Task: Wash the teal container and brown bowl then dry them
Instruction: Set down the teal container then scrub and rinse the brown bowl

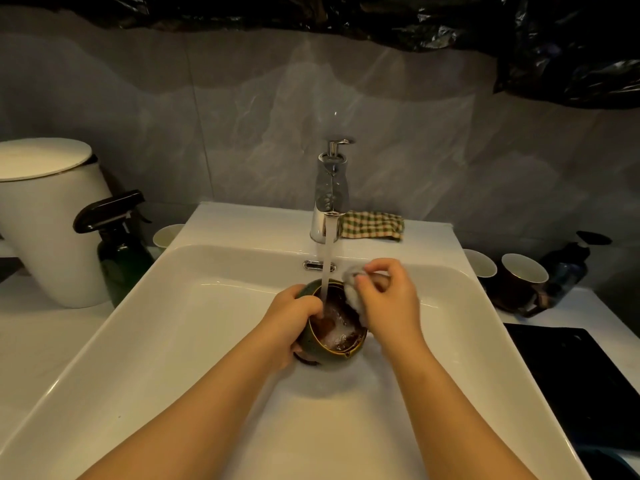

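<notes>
A small round bowl, dark green outside and brown inside, sits low in the white sink under the running tap. Water falls into it and foam covers its bottom. My left hand grips the bowl's left wall, thumb over the rim. My right hand pinches a grey scrubbing pad at the bowl's far right rim. I see no separate teal container.
A checked cloth lies on the sink ledge behind the tap. A dark spray bottle and a white lidded bin stand at the left. Cups and a dark pump bottle stand at the right, beside a black cooktop.
</notes>
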`<state>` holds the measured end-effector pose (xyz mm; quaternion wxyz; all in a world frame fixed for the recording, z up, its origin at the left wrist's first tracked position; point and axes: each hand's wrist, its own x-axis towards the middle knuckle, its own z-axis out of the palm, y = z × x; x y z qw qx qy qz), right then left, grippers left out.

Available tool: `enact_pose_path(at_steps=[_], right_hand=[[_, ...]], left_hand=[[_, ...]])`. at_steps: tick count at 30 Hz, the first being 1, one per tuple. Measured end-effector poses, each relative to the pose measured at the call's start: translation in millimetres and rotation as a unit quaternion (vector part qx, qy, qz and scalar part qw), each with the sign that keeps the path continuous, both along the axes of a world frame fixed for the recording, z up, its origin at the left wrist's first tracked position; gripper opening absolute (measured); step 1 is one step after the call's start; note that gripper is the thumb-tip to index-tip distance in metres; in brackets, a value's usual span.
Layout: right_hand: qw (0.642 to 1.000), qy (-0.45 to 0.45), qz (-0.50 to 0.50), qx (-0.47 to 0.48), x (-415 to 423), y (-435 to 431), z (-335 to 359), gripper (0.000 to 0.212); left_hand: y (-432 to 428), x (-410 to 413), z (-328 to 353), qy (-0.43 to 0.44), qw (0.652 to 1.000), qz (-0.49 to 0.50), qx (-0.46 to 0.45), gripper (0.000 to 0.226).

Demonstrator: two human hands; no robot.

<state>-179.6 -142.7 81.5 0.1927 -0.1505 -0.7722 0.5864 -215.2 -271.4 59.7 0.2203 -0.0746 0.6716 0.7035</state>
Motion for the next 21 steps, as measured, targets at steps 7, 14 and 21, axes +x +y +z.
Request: enact_pose_path(at_steps=[7, 14, 21], right_hand=[[0.986, -0.053, 0.036, 0.152, -2.9, -11.8, -10.2, 0.029], [0.995, 0.029, -0.058, 0.078, 4.7, 5.5, 7.8, 0.018], [0.959, 0.036, 0.170, 0.224, -2.3, -2.9, -6.6, 0.042]], left_hand=[[-5.1, -0.7, 6.7, 0.040, 0.999, 0.008, -0.027, 0.027], [0.7, 0.4, 6.0, 0.101, 0.989, -0.030, -0.107, 0.036], [-10.1, 0.5, 14.9, 0.091, 0.989, -0.043, -0.111, 0.033]])
